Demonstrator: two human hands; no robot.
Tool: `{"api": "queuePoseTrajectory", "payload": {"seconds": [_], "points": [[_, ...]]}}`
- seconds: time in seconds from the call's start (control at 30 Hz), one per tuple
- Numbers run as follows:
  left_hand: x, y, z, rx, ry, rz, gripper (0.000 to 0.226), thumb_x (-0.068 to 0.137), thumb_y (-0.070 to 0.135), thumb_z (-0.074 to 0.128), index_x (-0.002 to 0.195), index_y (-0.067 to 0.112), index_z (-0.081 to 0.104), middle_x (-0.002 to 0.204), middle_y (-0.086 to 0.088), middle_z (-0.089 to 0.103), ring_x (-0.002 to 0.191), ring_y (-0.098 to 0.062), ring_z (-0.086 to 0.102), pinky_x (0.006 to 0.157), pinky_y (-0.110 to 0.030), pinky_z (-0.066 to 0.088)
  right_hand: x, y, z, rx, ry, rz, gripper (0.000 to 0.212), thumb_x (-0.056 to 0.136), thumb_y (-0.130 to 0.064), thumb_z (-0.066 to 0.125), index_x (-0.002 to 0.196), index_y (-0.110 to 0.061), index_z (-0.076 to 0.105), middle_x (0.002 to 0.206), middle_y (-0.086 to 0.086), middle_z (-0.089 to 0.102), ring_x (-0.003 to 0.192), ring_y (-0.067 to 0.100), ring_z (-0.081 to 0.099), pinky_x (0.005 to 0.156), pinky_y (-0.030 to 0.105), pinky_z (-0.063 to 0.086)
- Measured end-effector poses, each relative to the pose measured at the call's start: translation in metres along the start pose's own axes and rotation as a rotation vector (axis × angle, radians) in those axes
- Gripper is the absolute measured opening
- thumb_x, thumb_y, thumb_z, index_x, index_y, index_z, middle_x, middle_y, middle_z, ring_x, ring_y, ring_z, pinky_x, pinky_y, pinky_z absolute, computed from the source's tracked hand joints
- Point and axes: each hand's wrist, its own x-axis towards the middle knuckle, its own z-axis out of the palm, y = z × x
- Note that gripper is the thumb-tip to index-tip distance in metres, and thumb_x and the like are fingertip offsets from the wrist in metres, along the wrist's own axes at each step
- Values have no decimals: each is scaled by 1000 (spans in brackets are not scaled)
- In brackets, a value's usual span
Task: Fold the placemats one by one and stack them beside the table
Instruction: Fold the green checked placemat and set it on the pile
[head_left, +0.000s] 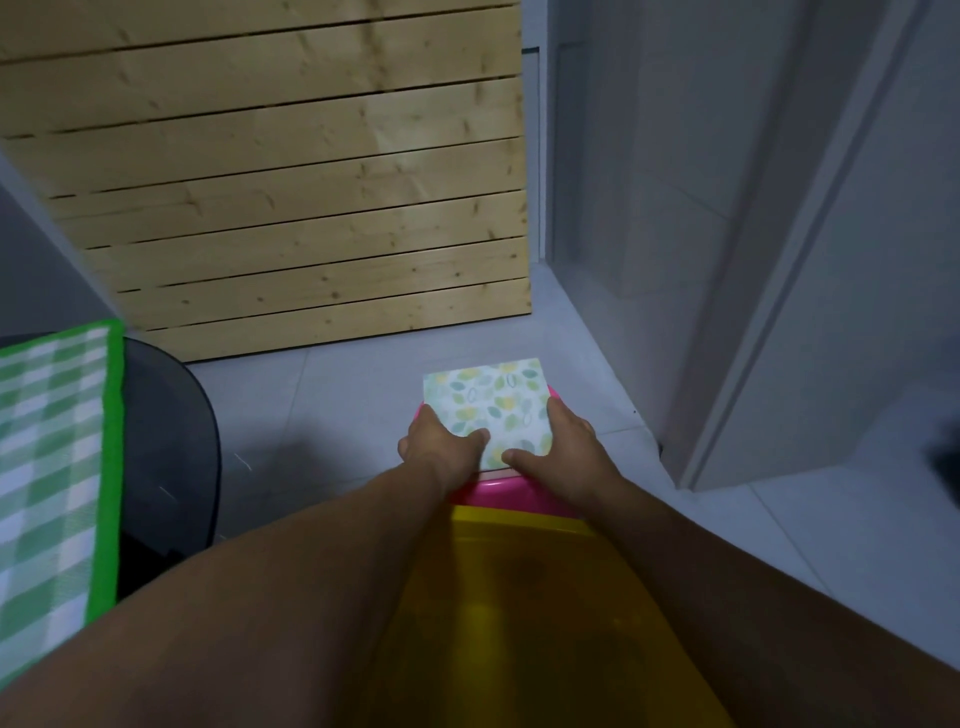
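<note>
A folded placemat (493, 400) with a green and yellow leaf print lies on a pink stool (498, 486) low on the floor. My left hand (439, 441) grips its left edge, thumb on top. At the right edge, my right hand (561, 447) holds it the same way. A green checked placemat (49, 467) with a bright green border lies flat on the dark table (166, 447) at the left.
A slatted wooden panel (291, 182) leans against the wall behind the stool. White door frames and a door (779, 260) stand to the right. Grey floor tiles (337, 405) surround the stool. Yellow fabric (519, 623) fills the bottom centre between my arms.
</note>
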Motion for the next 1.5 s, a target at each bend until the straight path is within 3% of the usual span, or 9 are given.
{"api": "queuePoseTrajectory", "payload": {"seconds": [0.2,0.43,0.63,0.73,0.83,0.97,1.2,1.4,1.5], "points": [[3,-1,1,49,6,1,58,85,47,68,128,13,47,131,-11,54,124,-34,45,97,-42,42,-2,7,-5,-25,-57,-21,84,56,-54,80,126,-28,40,123,-5,55,117,22,52,91,45,51],[-7,26,-12,108,65,-76,79,86,49,64,146,8,31,146,-15,41,135,-36,38,109,-48,38,-9,-8,-14,19,29,-42,108,56,-67,75,146,-26,31,148,-3,41,134,22,41,106,49,43],[-50,86,-82,-179,64,-17,72,93,45,57,146,5,30,148,-18,40,132,-38,41,109,-49,38,-30,-84,-50,0,154,-120,74,84,-49,68,144,-18,39,146,1,45,134,21,42,108,40,40],[-91,102,-142,-381,57,68,67,95,39,54,147,5,29,145,-14,44,115,-30,47,95,-35,39,-57,-143,-65,55,141,-174,51,91,-39,63,136,-16,51,134,1,57,122,17,53,103,33,43],[-143,82,-216,-475,39,128,67,96,40,54,150,10,29,143,-10,49,125,-30,50,94,-33,40,-106,-206,-71,84,81,-281,34,92,-32,62,122,-18,62,115,-4,66,107,11,61,93,28,47],[-218,5,-313,-606,-7,170,15,97,26,58,103,12,60,101,-11,66,86,-24,67,75,-34,52,-188,-278,-62,77,-70,-421,15,90,-27,65,104,-23,70,97,-10,70,91,6,64,83,24,50],[-342,-173,-411,93,53,223,23,87,26,68,69,12,65,62,6,66,58,-7,59,68,-37,55,-319,-358,-13,-95,-449,-580,18,87,-31,70,103,-22,73,98,-12,70,92,-2,64,84,22,54],[-413,-239,-416,221,49,289,15,81,39,72,79,24,71,80,8,67,77,-5,62,72,-28,52,-378,-381,51,-181,-732,-610,20,79,-39,77,96,-29,72,105,-14,69,98,-3,63,92,26,52],[-420,-256,-404,259,33,374,24,79,53,73,94,36,68,102,15,55,99,-2,51,90,-23,43,-385,-373,69,-275,-768,-703,27,74,-43,81,95,-29,71,116,-13,65,110,-2,57,100,27,47]]}}
